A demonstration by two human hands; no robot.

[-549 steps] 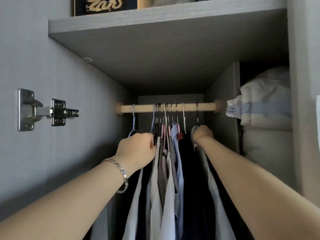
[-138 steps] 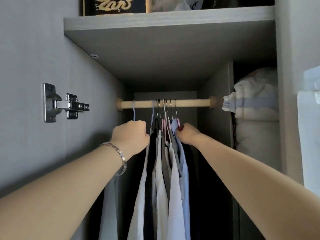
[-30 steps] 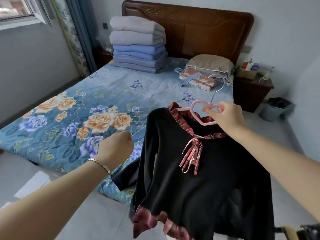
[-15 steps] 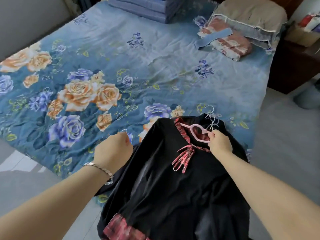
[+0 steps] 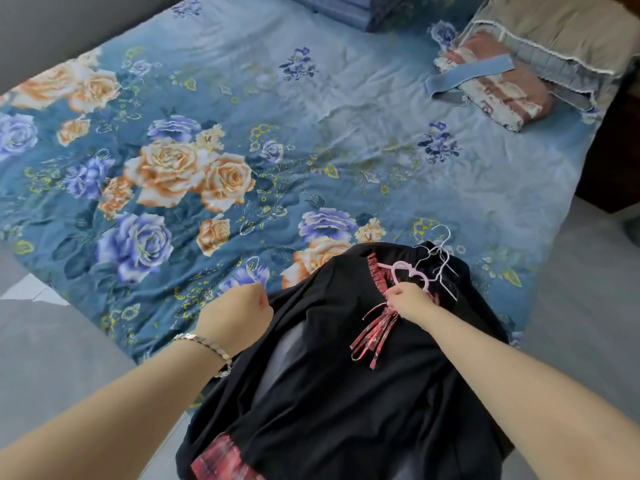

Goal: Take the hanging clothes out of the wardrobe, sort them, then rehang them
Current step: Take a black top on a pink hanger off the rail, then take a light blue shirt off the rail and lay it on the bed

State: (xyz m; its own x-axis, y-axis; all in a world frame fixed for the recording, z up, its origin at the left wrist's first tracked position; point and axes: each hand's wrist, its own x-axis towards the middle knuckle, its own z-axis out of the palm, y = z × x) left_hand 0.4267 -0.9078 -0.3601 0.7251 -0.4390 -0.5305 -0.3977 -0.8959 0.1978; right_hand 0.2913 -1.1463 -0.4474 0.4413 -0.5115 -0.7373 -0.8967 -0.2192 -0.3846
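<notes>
- Blue floral bed (image 5: 242, 133), filling the upper view.
- Over its near edge, black garment (image 5: 346, 393) with red plaid trim, straight ahead of both hands; long axis from collar on the quilt back to hem by the body.
- Curled at the garment's left shoulder, left hand (image 5: 239, 313); grip on cloth impossible to tell.
- Nearer the collar, right hand (image 5: 410, 301), pinching the pink hanger (image 5: 408, 271), forearm stretched over the cloth.

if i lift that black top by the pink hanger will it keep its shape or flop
Likely floppy: the black top drapes and creases over the floral bedspread edge. Probably light, since the right hand manages it pinching only the pink hanger. Its plaid ribbons would likely dangle.
</notes>
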